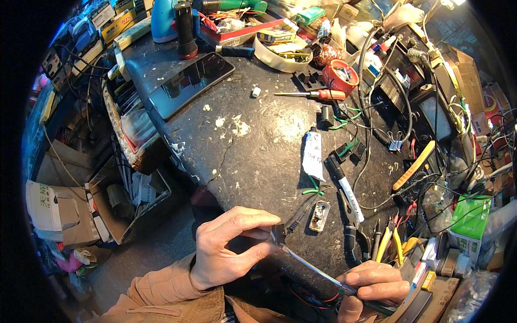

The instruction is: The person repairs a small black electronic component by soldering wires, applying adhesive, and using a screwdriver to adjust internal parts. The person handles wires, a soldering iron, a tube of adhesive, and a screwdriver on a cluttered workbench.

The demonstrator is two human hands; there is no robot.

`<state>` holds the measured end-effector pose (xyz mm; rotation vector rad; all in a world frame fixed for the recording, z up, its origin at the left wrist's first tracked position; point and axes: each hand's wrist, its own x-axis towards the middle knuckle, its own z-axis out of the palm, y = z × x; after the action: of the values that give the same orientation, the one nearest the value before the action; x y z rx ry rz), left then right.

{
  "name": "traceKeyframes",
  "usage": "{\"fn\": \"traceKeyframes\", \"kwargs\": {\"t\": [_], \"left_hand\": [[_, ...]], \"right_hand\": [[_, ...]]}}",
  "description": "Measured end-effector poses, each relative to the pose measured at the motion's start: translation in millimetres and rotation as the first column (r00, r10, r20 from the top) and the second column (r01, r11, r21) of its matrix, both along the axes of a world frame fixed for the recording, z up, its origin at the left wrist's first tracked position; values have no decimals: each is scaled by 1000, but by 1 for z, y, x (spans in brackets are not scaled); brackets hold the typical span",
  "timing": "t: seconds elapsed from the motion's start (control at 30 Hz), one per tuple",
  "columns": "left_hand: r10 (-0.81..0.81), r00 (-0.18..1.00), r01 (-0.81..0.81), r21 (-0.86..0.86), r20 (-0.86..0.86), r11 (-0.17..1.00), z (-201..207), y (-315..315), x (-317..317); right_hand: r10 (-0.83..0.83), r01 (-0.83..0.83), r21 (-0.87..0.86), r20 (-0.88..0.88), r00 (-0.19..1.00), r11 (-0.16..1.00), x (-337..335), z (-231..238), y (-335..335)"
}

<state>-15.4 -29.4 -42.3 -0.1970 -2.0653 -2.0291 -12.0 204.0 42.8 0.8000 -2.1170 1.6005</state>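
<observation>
My left hand (pixel 232 242) pinches a small black plastic part (pixel 278 233) between thumb and fingertips, above the near edge of the dark workbench (pixel 258 161). In my right hand (pixel 377 286) is a screwdriver (pixel 312 268) with a long shiny shaft and a dark handle, mostly covered by the fingers. Its tip meets the black part or lies right beside it; the exact contact is hard to see. Close by on the bench are a small open metal case (pixel 319 216), a squeezed white-and-blue tube (pixel 312 156) and a black-and-white marker pen (pixel 347 188).
Pliers (pixel 350 226) and yellow-handled cutters (pixel 390 242) lie right of the hands. Farther back are a red-handled screwdriver (pixel 323 95), a phone (pixel 191 84), a red round container (pixel 340 76) and a cream bowl (pixel 280 56). Loose cables cross the right side. An open box (pixel 126 199) stands lower left.
</observation>
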Motion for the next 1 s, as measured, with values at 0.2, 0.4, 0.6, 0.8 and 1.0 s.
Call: {"fn": "traceKeyframes", "kwargs": {"t": [0.2, 0.4, 0.6, 0.8, 1.0], "left_hand": [[1, 1000, -1, 5, 9, 1000, 0, 1, 0], [6, 1000, -6, -9, 8, 1000, 0, 0, 0], [8, 1000, -8, 1, 13, 1000, -1, 1, 0], [3, 1000, -3, 2, 11, 1000, 0, 0, 0], [2, 1000, -2, 8, 5, 1000, 0, 1, 0]], "right_hand": [[26, -26, -8, -4, 1000, 1000, -2, -1, 2], [38, -38, -13, -8, 999, 999, -3, -3, 2], [39, -40, -19, -26, 999, 999, -4, -3, 3], [4, -6, -35, -66, 998, 999, -2, -6, 2], [-51, 48, -84, -44, 998, 995, 1, -8, -1]]}}
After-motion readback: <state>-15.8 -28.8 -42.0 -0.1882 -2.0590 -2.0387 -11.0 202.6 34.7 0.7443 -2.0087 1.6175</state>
